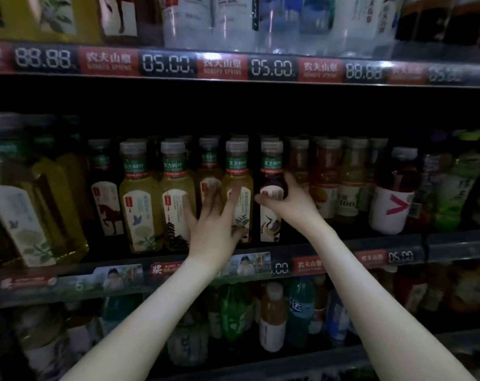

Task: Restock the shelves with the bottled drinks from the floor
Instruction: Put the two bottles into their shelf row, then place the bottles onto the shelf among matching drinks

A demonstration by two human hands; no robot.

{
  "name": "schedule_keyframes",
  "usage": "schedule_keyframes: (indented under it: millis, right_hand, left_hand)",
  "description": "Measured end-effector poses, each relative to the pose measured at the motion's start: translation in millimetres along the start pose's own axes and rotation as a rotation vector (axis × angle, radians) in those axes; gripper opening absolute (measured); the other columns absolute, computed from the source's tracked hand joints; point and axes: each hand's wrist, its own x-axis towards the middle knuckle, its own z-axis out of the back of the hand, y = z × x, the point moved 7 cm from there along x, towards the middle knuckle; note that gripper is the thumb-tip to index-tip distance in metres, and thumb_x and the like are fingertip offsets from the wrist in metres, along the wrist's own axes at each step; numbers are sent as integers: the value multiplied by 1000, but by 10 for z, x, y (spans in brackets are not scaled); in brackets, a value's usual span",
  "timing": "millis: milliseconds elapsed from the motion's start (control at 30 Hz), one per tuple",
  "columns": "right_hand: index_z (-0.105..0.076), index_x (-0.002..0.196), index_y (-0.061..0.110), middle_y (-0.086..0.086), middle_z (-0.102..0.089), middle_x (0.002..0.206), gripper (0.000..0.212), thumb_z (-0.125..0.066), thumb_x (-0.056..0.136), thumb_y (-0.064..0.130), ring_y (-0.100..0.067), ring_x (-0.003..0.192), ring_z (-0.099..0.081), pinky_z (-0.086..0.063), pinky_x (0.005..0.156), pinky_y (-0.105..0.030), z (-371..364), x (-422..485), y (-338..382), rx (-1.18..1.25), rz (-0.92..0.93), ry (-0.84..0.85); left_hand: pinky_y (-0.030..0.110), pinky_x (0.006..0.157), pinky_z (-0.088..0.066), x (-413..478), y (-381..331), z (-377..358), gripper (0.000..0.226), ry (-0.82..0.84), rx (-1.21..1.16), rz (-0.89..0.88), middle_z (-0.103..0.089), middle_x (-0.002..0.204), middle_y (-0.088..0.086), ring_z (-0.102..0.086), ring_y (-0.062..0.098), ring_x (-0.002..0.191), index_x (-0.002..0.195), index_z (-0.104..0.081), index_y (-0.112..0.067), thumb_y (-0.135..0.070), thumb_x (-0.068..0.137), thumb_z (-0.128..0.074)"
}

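Observation:
A row of tea bottles with white caps and green neck bands stands on the middle shelf (329,250). My left hand (215,226) has its fingers spread and straight against the fronts of a yellow tea bottle (241,213) and the bottle left of it. My right hand (286,202) grips a dark tea bottle (271,171) with a crane label, fingers and thumb curled round its body. That bottle stands upright at the shelf front, beside the yellow one.
Large yellow tea bottles (30,215) fill the shelf's left end. Orange juice bottles (325,182) and a red drink with a white label (392,204) stand to the right. The upper shelf's price strip (233,66) hangs above; the lower shelf (288,317) holds mixed soft drinks.

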Motion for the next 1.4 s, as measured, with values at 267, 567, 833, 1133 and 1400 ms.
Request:
schedule_keyframes:
  millis: [267,567,833,1133,1400]
  right_hand:
    - [-23,151,25,-2,-50,142,67,-59,94,21,-22,130,-46,-38,96,-25,-17,-234,-270,-131,8,25]
    - [-36,146,13,-4,-44,145,51,-51,98,16,-18,135,-37,-30,112,-29,26,-1376,-369,-361,123,-151]
    - [-44,139,17,4,-47,137,40,-48,100,22,-12,126,-46,-40,101,-23,8,-2494,-768,-393,-133,-66]
    - [-39,142,21,6,-42,142,43,-48,100,26,-11,121,-48,-45,96,-29,878,-3378,-1070,-509,-332,-75]
    - [-39,142,24,8,-44,140,45,-49,99,29,-10,123,-48,-47,96,-30,2283,-3730,-1574,-517,-360,-233]
  left_hand:
    - [53,112,14,-28,-142,-34,92,42,-26,61,-6,159,19,9,29,147,151,16,-29,-43,92,-53]
    - [54,115,-3,-741,-378,-45,68,19,-172,-41,-31,152,20,-20,35,144,151,-27,-17,-36,92,-54]
    - [33,94,-45,-1703,-928,-281,54,407,-411,-195,-37,148,2,-43,22,128,150,-24,-25,-35,100,-40]
    - [26,79,-47,-2227,-2006,-261,55,553,-511,-355,-41,144,-2,-47,16,124,150,-21,-25,-38,100,-39]
    - [27,83,-48,-2203,-3391,-266,54,483,-536,-434,-44,140,-3,-49,16,120,149,-25,-23,-38,99,-40]
